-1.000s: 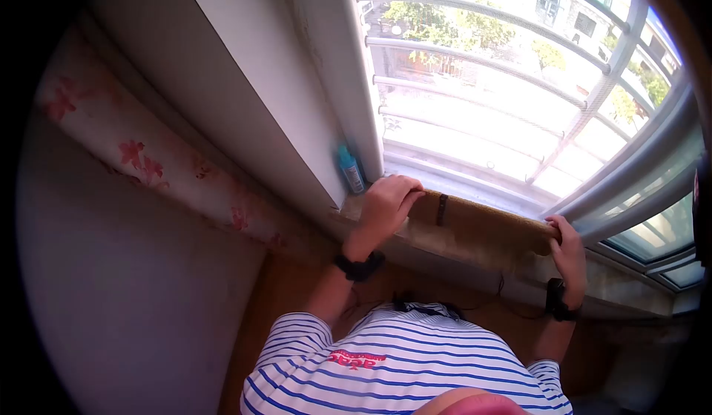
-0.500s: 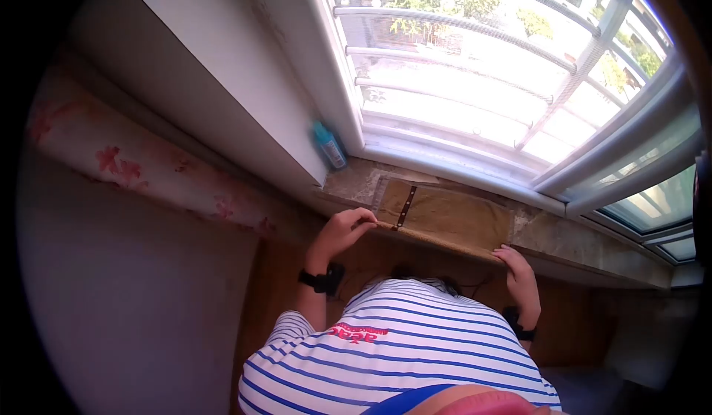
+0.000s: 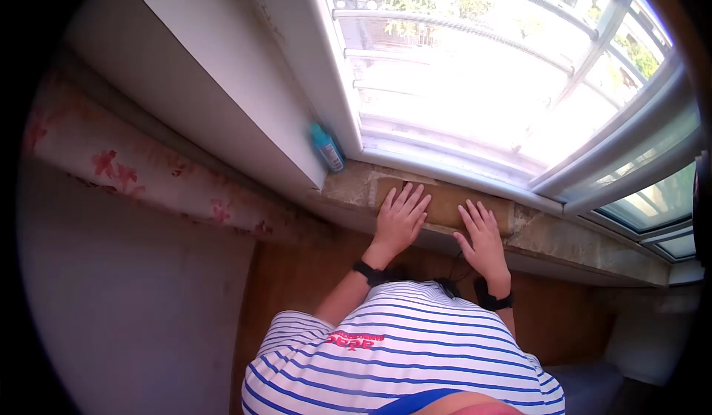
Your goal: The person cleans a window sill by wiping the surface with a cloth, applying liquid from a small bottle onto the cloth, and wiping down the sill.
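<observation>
A brown cloth (image 3: 447, 205), folded to a narrow strip, lies on the stone windowsill (image 3: 571, 246). Flat on its left part rests my left hand (image 3: 400, 217), fingers spread and pointing toward the window. My right hand (image 3: 482, 235) lies on the right part of the cloth, its fingers a little apart and the thumb held out. Neither hand grips anything. Both hands cover parts of the cloth, and its dark band is mostly hidden under my left fingers.
A teal bottle (image 3: 327, 148) stands at the sill's left end against the wall. Beyond the sill is a window with white bars (image 3: 460, 25). A floral curtain (image 3: 133, 174) hangs at the left. Cables dangle below the sill.
The cloth, held up by both hands at first, was lowered onto the sill and is now folded narrower. Both hands have let go of its edge and moved onto its top.
</observation>
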{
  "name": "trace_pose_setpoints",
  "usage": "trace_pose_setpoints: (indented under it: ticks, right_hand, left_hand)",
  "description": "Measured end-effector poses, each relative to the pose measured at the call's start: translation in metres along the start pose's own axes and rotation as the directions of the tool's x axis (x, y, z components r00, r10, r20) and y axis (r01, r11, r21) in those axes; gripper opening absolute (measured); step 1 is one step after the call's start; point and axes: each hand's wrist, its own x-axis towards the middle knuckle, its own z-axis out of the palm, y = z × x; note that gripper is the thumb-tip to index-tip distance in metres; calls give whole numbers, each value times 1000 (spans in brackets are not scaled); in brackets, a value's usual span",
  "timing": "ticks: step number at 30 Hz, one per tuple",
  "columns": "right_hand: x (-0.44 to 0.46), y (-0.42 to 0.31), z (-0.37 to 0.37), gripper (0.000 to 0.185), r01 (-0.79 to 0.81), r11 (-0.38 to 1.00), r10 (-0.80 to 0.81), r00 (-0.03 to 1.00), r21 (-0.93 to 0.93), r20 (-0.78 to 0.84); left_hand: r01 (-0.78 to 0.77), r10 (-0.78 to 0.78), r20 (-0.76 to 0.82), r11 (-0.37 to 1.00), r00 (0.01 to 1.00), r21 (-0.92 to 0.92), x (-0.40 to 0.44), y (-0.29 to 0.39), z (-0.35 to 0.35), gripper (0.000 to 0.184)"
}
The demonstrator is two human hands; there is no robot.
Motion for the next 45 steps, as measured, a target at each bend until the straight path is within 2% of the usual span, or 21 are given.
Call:
trace_pose_setpoints:
  ticks: [1, 2, 5, 7, 9, 13, 15, 16, 18, 19, 23, 25, 30, 34, 40, 45]
  right_hand:
    - [-6, 2, 21, 62, -4, 994, 9, 999, -105, 44]
    - [-7, -4, 26, 70, -23, 991, 27, 999, -129, 26]
    - [-6, -12, 27, 71, -56, 991, 57, 998, -120, 3]
    - [3, -15, 23, 66, -39, 991, 37, 999, -125, -21]
    - [17, -17, 23, 59, -14, 996, 17, 999, -89, 28]
    - [52, -31, 42, 53, 67, 997, -68, 998, -43, -4]
    - [66, -34, 50, 53, 207, 978, -208, 973, -18, -97]
    - [68, -32, 49, 52, 227, 974, -226, 971, 3, -79]
    - [62, -30, 48, 51, 228, 974, -228, 972, 2, -62]
    - [64, -29, 48, 51, 246, 969, -246, 967, -11, -68]
    - [65, -23, 49, 50, 270, 963, -270, 962, -9, -40]
    - [64, -21, 49, 50, 271, 962, -269, 962, 46, -51]
    - [44, 6, 40, 47, 311, 943, -303, 949, 116, -87]
    - [19, 63, 15, 46, 312, 940, -305, 950, 140, -72]
    - [-32, 166, -30, 47, 283, 938, -290, 957, 201, 5]
    - [-52, 194, -39, 47, 332, 922, -332, 943, 199, -35]
  left_hand:
    - [-10, 10, 1, 994, 1000, 105, -4, -1, 8, 37]
    - [-4, 4, -5, 992, 1000, 125, -6, -3, 11, 39]
    - [-52, 52, -3, 994, 999, 95, -10, -15, 16, 40]
    - [-103, 105, -4, 986, 995, 131, -9, -32, 14, 41]
    - [-181, 178, 37, 978, 983, 101, -6, -53, 7, 41]
    - [-195, 185, 87, 974, 979, 114, -9, -85, -11, 41]
    - [-161, 157, 46, 981, 987, 105, -6, -87, -12, 42]
    - [-162, 158, 51, 981, 986, 103, -5, -87, -10, 42]
    - [-30, 26, 29, 991, 999, 134, -4, -69, -12, 42]
    - [-34, 30, 33, 990, 999, 135, -4, -65, -7, 42]
    - [113, -109, -52, 989, 993, 99, 2, -56, 2, 42]
    - [173, -166, -72, 980, 983, 98, 4, -49, 7, 43]
    - [274, -248, -167, 948, 954, 161, 5, -11, 27, 42]
    - [342, -307, -190, 920, 933, 192, 14, 59, 58, 40]
    - [301, -263, -202, 934, 944, 193, 39, 162, 117, 42]
    - [359, -304, -240, 903, 922, 237, 43, 198, 141, 43]
